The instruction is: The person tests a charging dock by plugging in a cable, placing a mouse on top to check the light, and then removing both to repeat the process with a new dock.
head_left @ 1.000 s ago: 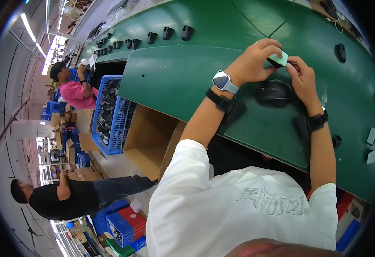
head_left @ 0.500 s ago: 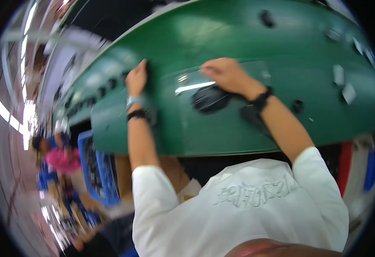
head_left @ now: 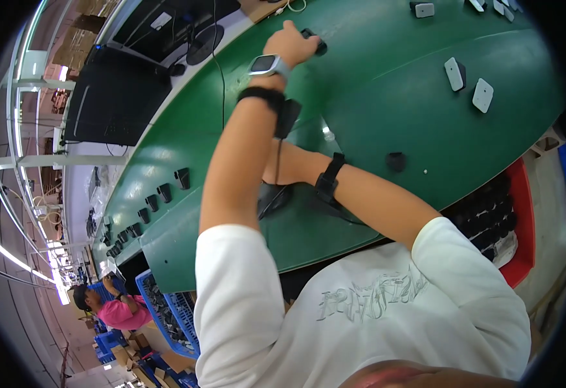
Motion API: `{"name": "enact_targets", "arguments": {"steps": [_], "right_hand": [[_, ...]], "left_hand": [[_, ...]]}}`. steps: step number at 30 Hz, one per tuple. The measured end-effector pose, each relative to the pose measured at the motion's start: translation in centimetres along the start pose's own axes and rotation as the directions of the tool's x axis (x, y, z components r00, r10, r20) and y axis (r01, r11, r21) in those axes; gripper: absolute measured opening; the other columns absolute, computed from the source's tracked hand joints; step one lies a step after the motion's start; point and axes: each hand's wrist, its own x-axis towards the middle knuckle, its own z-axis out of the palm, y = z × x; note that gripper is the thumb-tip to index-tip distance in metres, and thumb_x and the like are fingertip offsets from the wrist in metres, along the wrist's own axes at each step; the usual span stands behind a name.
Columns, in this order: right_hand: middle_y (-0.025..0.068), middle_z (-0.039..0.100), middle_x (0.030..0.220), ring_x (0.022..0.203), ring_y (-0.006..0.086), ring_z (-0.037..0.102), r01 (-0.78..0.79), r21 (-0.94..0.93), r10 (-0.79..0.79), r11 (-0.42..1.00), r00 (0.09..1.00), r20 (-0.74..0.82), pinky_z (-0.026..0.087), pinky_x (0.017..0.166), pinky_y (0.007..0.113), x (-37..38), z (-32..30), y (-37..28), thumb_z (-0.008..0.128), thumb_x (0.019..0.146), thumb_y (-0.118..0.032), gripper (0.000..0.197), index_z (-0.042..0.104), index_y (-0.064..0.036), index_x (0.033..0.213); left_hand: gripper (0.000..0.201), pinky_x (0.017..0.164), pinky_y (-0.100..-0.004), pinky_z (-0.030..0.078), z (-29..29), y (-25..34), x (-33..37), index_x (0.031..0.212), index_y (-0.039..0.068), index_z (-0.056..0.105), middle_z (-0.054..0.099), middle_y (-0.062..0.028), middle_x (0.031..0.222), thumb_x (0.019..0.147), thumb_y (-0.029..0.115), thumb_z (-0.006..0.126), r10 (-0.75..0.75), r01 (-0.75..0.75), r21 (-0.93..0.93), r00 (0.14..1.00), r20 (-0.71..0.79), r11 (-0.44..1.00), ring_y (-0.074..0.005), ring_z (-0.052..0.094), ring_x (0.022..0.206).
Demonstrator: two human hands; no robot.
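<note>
Head view: left hand (head_left: pixel 291 45) meets a far black plastic piece (head_left: pixel 321 44), probably fetching; a firm pinch should follow; closure unclear, right hand (head_left: pixel 284 163) grip hidden.

Green tabletop (head_left: pixel 386 123). Black piece (head_left: pixel 321 48) by left hand (head_left: pixel 292 45), 12 o'clock. Pale plate (head_left: pixel 483 96), 2 o'clock. Red bin (head_left: pixel 525 220), 3 o'clock. White shirt (head_left: pixel 360 343), grey outline pattern, 5 o'clock. Blue crate (head_left: pixel 184 313), 7 o'clock. Pink top (head_left: pixel 122 315), 8 o'clock.
</note>
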Motion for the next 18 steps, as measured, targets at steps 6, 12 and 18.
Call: {"name": "enact_targets", "arguments": {"steps": [6, 12, 18], "right_hand": [[0.0194, 0.072, 0.102, 0.094, 0.0396, 0.068, 0.096, 0.477, 0.034, 0.874, 0.965, -0.258, 0.054, 0.082, 0.048, -0.5, 0.3, -1.2, 0.06, 0.09, -0.011, 0.011, 0.067, -0.0043, 0.095], [0.0164, 0.071, 0.099, 0.096, 0.0389, 0.065, -0.158, 0.094, 0.15, 0.983, 0.985, 0.087, 0.054, 0.082, 0.046, 0.2, 0.1, -0.4, 0.065, 0.096, -0.02, 0.018, 0.069, -0.0041, 0.104], [0.0144, 0.071, 0.093, 0.088, 0.0327, 0.068, -0.138, 0.124, 0.147, 0.983, 0.986, -0.074, 0.053, 0.08, 0.041, 1.6, -1.2, -1.0, 0.065, 0.097, -0.019, 0.018, 0.073, -0.0023, 0.096]], "left_hand": [[0.087, 0.097, -0.0429, 0.056, 4.5, 0.4, 2.9, 0.141, -0.007, 0.046, 0.07, -0.029, 0.12, 0.084, 0.049, 0.078, -0.046, 0.039, 0.143, 0.998, 0.047, 0.989, -0.038, 0.07, 0.112], [0.047, 0.088, -0.0363, 0.058, -3.8, -5.1, -7.7, 0.136, 0.0, 0.045, 0.065, -0.0173, 0.118, 0.095, 0.009, 0.065, 0.171, -0.104, -0.927, 0.984, -0.044, 0.36, -0.0275, 0.07, 0.101], [0.063, 0.082, -0.0305, 0.055, -6.8, -13.4, -23.0, 0.136, 0.009, 0.045, 0.06, -0.0112, 0.11, 0.081, -0.007, 0.071, -0.157, -0.188, -0.945, 0.959, -0.235, 0.268, -0.019, 0.066, 0.095]]}}
